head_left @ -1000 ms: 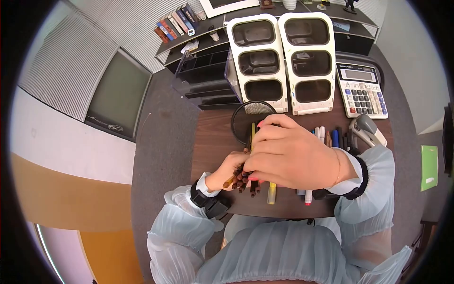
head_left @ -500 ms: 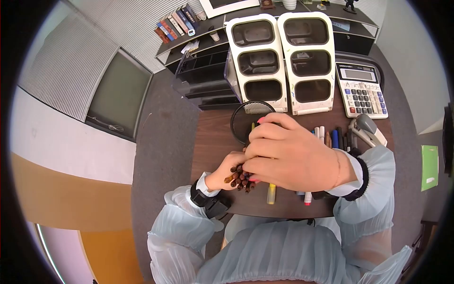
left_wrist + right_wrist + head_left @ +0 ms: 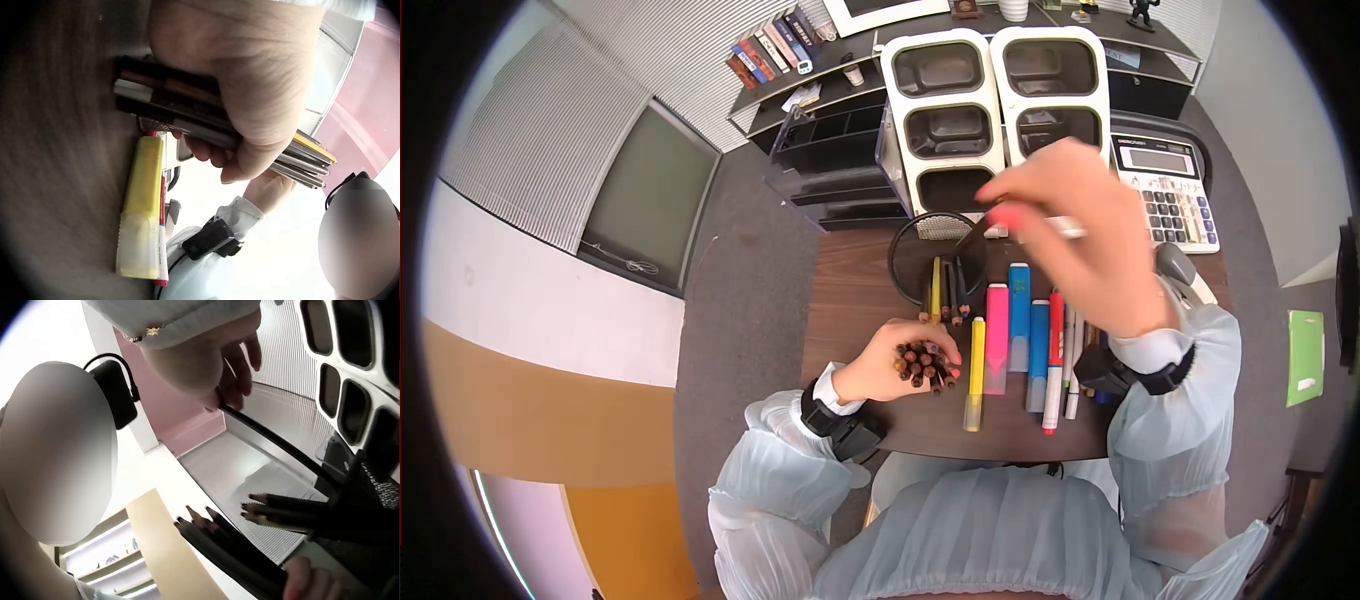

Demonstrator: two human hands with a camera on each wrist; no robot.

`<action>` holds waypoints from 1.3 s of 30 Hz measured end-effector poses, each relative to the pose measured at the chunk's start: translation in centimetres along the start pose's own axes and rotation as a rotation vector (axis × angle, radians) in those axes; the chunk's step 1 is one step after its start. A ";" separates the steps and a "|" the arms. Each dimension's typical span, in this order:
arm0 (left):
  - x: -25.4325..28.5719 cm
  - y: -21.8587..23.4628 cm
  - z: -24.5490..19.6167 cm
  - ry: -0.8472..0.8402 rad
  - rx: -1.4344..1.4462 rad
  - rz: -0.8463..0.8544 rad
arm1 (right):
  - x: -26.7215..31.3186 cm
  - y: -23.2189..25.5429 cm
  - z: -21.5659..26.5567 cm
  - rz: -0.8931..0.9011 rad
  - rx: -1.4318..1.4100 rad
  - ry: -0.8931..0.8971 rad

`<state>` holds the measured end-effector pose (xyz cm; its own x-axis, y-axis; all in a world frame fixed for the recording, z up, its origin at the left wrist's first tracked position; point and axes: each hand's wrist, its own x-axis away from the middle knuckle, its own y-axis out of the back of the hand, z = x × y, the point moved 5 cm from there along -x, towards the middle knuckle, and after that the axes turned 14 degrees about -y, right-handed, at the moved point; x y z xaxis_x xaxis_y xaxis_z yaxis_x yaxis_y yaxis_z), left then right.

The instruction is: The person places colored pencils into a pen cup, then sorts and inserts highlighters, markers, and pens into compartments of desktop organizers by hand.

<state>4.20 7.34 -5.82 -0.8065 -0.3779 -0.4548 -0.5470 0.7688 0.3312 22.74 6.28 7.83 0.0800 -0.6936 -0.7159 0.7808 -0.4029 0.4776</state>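
Pale blue sheer sleeves [image 3: 775, 490], with black straps at the wrists, lie nearest. The left hand [image 3: 878, 368] is at the near part of the brown table [image 3: 850, 275], its fingers curled round a thick bundle of pencils [image 3: 918, 362]. Sharpened ends point up out of the grip, and the left wrist view shows the bundle sticking out on both sides of the hand, one yellow shaft among darker ones. Just beside this hand, a yellow highlighter [image 3: 976, 370] lies on the table; next along come a pink highlighter [image 3: 997, 335], two blue highlighters [image 3: 1020, 295] and a red-and-white marker [image 3: 1055, 350], roughly parallel. Slimmer pens beyond the marker are partly hidden by the right wrist.

The right hand [image 3: 1090, 225], slightly blurred, is raised above the table, thumb and fingertips pinching the end of a single dark pencil [image 3: 281, 444]. The pencil's other end reaches to the black mesh cup [image 3: 945, 229], from which several more pencils, one yellow, stick out towards the person. Whether the cup stands upright or tilted is hard to tell.

Farther off are a grey stapler [image 3: 1175, 260], a calculator [image 3: 1158, 165], a clear-and-black organizer [image 3: 830, 175] and two white racks [image 3: 945, 101] with dark compartments. Behind them, books [image 3: 775, 45] line a dark shelf [image 3: 870, 50].
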 end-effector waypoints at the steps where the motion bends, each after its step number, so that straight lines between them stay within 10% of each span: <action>1: 0.2 0.0 0.2 0.037 0.019 -0.026 | 0.2 -0.8 -0.3 -0.003 -0.004 0.001; 12: 0.8 0.1 0.9 0.085 0.037 -0.030 | 3.3 -3.6 4.0 0.481 -0.121 0.234; 17: 0.9 0.1 0.8 0.109 0.039 -0.071 | 4.3 -3.6 4.7 0.202 -0.051 0.344; 28: 0.9 0.4 0.6 0.135 0.077 -0.133 | 4.2 -3.9 4.4 0.291 -0.103 0.355; 39: 0.9 0.1 1.1 0.228 0.185 -0.201 | 0.8 8.0 0.9 -0.115 -0.244 0.032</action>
<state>3.70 7.64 -7.09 -0.7278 -0.6203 -0.2924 -0.6666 0.7401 0.0892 28.51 1.99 11.52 -0.0010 -0.6309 -0.7759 0.9117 -0.3193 0.2584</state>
